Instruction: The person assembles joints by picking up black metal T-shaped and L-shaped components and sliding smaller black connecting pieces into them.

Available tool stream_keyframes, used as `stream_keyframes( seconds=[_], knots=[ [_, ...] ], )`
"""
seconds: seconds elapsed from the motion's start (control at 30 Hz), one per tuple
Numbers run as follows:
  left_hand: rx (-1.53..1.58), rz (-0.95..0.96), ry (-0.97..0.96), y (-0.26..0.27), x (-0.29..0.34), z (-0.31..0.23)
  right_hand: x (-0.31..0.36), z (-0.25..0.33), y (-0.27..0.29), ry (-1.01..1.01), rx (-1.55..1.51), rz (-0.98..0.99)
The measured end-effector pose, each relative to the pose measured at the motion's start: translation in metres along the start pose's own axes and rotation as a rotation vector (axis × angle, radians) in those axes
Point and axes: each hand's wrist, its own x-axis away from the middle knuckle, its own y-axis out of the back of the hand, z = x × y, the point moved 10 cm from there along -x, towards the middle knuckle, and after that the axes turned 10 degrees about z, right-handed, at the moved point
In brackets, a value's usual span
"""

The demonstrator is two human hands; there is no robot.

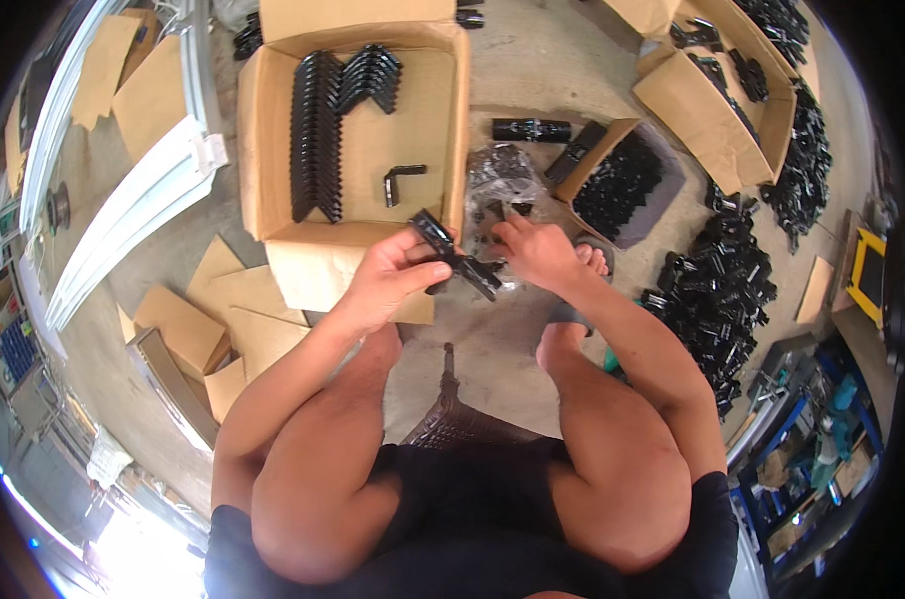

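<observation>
My left hand (397, 270) grips a glossy black angled bracket (435, 235) between thumb and fingers, just in front of an open cardboard box. Its lower end (480, 280) points toward my right hand. My right hand (540, 255) is bent down at the near edge of a clear plastic bag (507, 175) on the floor, fingers curled together; whatever they pinch is hidden. Inside the cardboard box (422, 130), black brackets (315, 140) stand nested in tight rows on the left. One more bracket (392, 185) lies apart on the box bottom.
Right of the bag sits a small carton (597, 165) of tiny black pieces. Black parts (712, 290) lie heaped along the right, below another open carton (717, 125). Flattened cardboard (258, 319) and long white panels (123, 220) are on the left. My feet flank the working spot.
</observation>
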Motion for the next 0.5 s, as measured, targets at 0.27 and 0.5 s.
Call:
stream_keyframes(
  seconds=[0.27, 0.5],
  knots=[
    [-0.062, 0.081, 0.02, -0.008, 0.003, 0.002, -0.06, 0.002, 0.126, 0.06, -0.025, -0.359],
    [-0.033, 0.027, -0.006, 0.001, 0.007, -0.001, -0.103, -0.077, 0.149, -0.221, -0.014, -0.279]
  ],
)
